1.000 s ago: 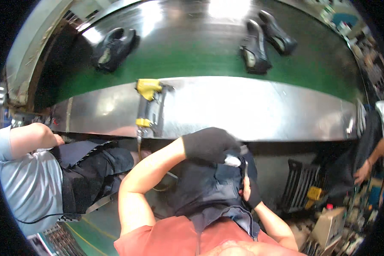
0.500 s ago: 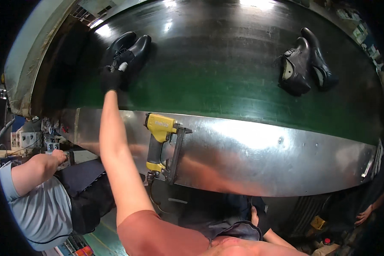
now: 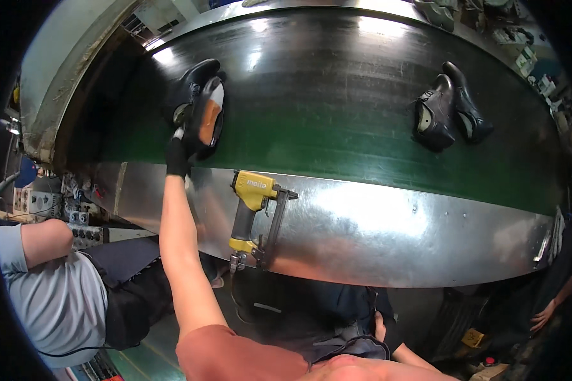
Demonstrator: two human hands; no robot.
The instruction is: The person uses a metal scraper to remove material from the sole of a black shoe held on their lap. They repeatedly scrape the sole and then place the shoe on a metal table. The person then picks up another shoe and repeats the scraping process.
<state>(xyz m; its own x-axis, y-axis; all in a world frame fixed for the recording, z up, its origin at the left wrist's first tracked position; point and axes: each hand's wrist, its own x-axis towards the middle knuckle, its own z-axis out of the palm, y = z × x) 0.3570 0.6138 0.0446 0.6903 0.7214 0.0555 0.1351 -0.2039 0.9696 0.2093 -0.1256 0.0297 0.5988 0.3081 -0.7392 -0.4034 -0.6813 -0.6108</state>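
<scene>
A dark green conveyor belt (image 3: 337, 120) is stretching across in front of me, carrying black shoes (image 3: 200, 105) at far left and another black pair (image 3: 448, 111) at right.

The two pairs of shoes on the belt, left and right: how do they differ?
The left pair of shoes is gripped by the person's gloved left hand; the right pair of shoes lies untouched. One left shoe is tipped up, showing an orange-tan insole; the right pair shows only dark, greyish insides. The left pair is near the belt's left end, the right pair far across. Both are black and rest on the green conveyor belt.
</scene>
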